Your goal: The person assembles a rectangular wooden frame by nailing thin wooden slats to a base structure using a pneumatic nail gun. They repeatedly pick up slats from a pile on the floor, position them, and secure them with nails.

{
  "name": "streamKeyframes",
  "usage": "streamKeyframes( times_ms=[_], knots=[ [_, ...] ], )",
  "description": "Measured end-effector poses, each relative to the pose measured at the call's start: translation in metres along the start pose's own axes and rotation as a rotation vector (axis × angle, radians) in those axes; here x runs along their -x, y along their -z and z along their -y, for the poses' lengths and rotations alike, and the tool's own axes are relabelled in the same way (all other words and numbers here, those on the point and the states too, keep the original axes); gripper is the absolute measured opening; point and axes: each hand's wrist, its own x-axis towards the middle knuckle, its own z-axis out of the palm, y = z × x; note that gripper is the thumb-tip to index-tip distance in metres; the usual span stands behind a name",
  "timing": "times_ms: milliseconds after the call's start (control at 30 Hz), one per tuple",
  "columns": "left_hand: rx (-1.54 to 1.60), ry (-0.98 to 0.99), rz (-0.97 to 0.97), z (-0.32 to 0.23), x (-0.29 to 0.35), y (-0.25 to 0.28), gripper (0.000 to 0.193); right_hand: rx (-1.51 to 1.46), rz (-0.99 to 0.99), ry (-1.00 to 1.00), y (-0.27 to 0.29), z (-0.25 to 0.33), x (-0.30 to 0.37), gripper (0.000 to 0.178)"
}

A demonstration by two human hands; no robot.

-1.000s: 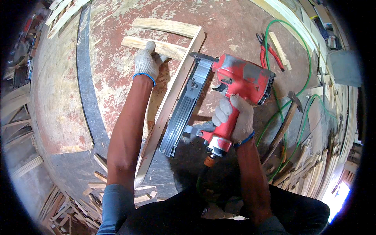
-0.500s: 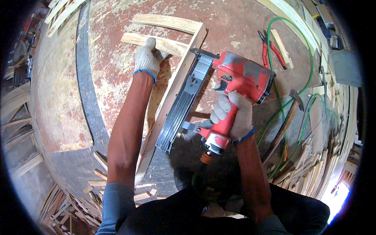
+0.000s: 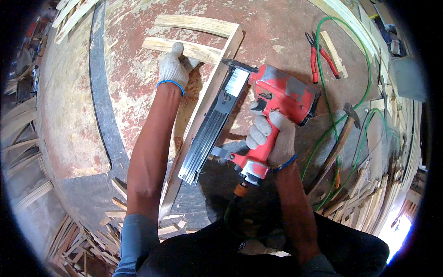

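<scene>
My left hand, in a pale knitted glove, is closed on a short wooden slat, its thumb on top and its fingers partly hidden behind. The slat's right end meets a long wooden rail that runs slantwise toward me. Another slat joins the rail's far end. My gloved right hand grips the handle of a red nail gun. The gun's nose lies against the rail's right side by the held slat, and its long nail magazine runs alongside the rail.
Red-handled pliers and a small wood strip lie at the far right. A green air hose loops around there, near a wooden-handled hammer. Wood offcuts pile up at right, with more scraps at lower left.
The nail gun in my right hand has shifted slightly left and toward me, its nose now against the rail. My left hand has stayed on the slat.
</scene>
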Motion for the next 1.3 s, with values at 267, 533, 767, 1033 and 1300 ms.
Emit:
streamKeyframes(
  times_ms=[267,533,767,1033,1300],
  knots=[
    [-0.018,-0.012,-0.001,0.004,0.008,-0.006,0.025,-0.028,0.018,-0.009,0.004,-0.007,0.004,0.048],
    [-0.051,-0.004,-0.015,0.004,0.012,-0.009,0.026,0.0,0.02,-0.034,0.013,-0.008,0.006,0.033],
    [-0.088,-0.012,-0.001,0.005,0.007,-0.003,0.024,0.018,-0.012,-0.059,0.013,-0.011,0.004,0.036],
    [0.053,-0.053,0.021,0.002,0.014,-0.002,0.026,0.066,-0.104,0.061,-0.002,-0.018,0.025,0.032],
    [-0.091,0.05,-0.035,0.008,0.026,-0.007,0.043,0.112,-0.358,0.096,0.026,-0.016,0.036,0.032]
  ],
)
